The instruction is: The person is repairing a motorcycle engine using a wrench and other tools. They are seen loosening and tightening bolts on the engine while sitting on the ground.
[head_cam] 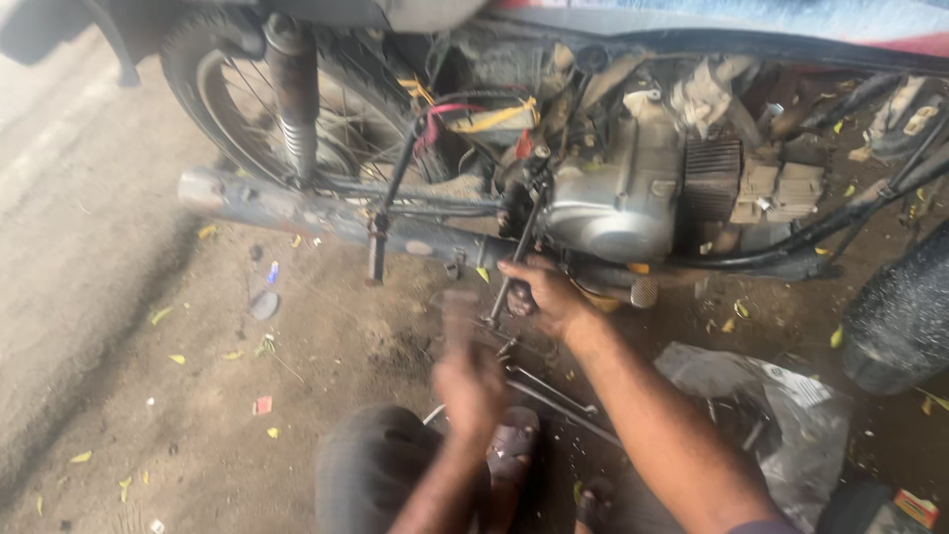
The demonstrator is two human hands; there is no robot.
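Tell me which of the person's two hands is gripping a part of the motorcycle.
The right hand, reaching forward and closed around a dark lever under the silver engine. The left hand is blurred, nearer the sandal, away from the bike.

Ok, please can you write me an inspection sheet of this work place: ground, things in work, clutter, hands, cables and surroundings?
Surface: dirt ground, dusty, with scattered yellow leaves.
Job's things: motorcycle with engine exposed; a thin rod runs down from the engine to the right hand.
Clutter: long metal tools on the ground, crumpled plastic sheet, small round disc, small box.
Grippers: right hand closed on the lower end of the rod; left hand blurred, grip cannot be told.
Cables: yellow and red wires above the engine; black hoses at right.
Surroundings: rear wheel, exhaust pipe, another tyre at right.
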